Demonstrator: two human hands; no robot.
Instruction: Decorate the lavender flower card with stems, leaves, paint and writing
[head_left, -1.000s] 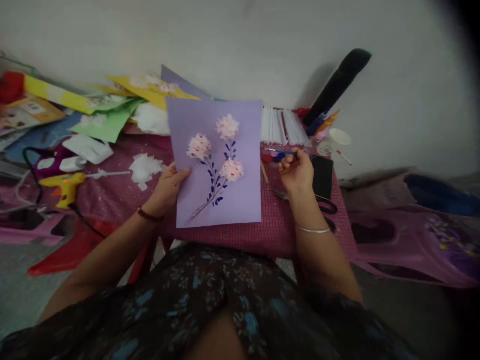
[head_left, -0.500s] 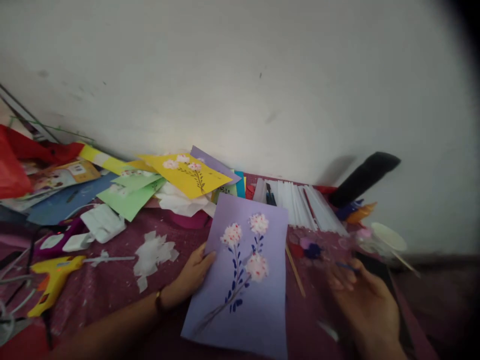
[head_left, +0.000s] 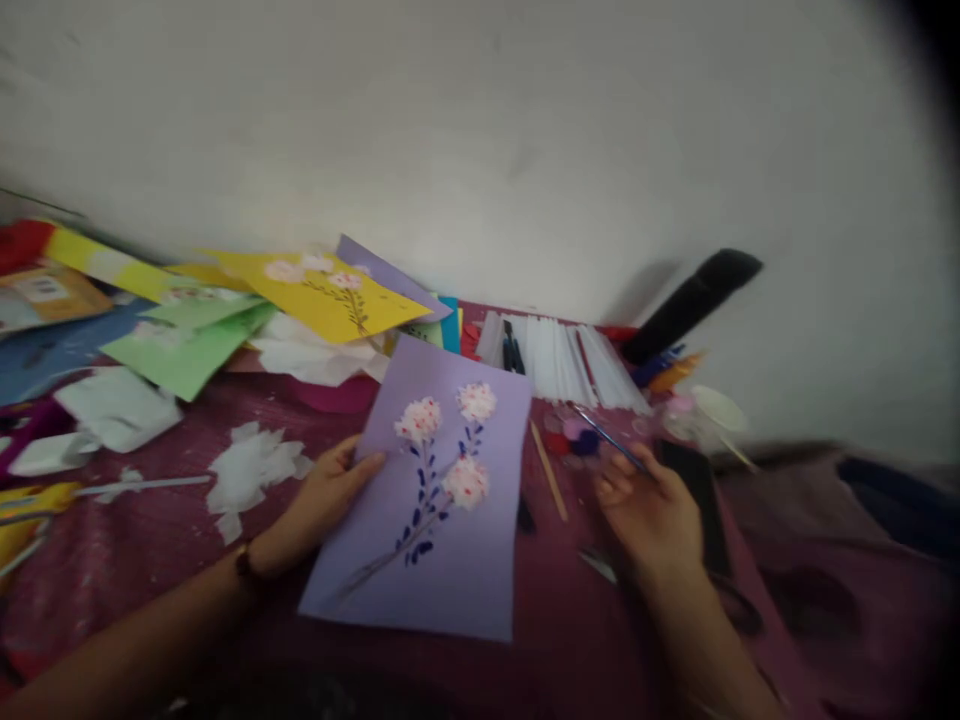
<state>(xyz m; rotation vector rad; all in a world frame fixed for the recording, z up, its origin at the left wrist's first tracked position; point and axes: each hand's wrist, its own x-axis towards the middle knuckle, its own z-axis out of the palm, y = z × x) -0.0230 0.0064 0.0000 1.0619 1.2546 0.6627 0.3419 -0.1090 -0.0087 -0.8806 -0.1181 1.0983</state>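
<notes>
My left hand (head_left: 330,500) grips the left edge of a purple sheet of paper (head_left: 480,580), thumb on top, and holds it tilted up off the table. Three white flowers with red specks, dark blue leaves and a grey stem decorate the sheet. In my right hand (head_left: 649,515) is a thin paintbrush (head_left: 611,437), pinched between the fingers, its tip pointing up and left. That tip is near small pots of paint (head_left: 585,440) in red, pink and dark blue. A wooden stick (head_left: 550,470) lies between the sheet and my right hand.
Behind the sheet lie a yellow painted card (head_left: 322,295), green cards (head_left: 191,345) and white plastic sticks (head_left: 559,360). Torn white tissue (head_left: 251,470) and part of a yellow glue gun (head_left: 34,525) are on the left. A dark phone-like slab (head_left: 697,500) lies at the right edge.
The view has swung right and down, so the scene sits further left and higher. My right hand has turned, and the paintbrush now shows clearly. My left hand still holds the purple sheet.
</notes>
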